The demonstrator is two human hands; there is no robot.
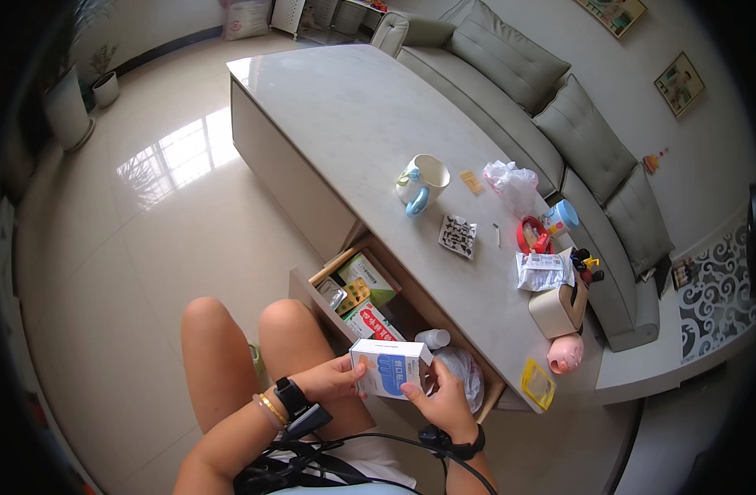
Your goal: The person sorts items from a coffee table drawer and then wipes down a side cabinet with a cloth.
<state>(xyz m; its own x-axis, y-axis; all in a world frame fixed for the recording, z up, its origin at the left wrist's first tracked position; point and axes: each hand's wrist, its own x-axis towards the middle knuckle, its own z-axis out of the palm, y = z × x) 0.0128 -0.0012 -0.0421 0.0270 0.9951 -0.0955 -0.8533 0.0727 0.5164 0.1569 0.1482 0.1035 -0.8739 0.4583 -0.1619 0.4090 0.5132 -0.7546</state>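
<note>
My left hand (333, 378) grips the left end of a white and blue cardboard box (388, 369), which bears writing. At the box's right end, where a flap stands up, my right hand (441, 396) holds it with thumb and fingers. Behind the box is a pulled-out drawer (486, 402). In it lie a green and white box (370, 278), blister packs (353, 296), a white and red medicine box (373, 322), a white bottle (433, 338) and a clear plastic bag (463, 373).
On the coffee table (353, 124) stand a floral mug (422, 182), a patterned packet (457, 236), a crumpled plastic bag (512, 185), a tissue box (554, 309), a pink pot (565, 354) and a yellow-edged pouch (538, 385). A grey sofa (483, 102) runs behind. Black cables cross my lap.
</note>
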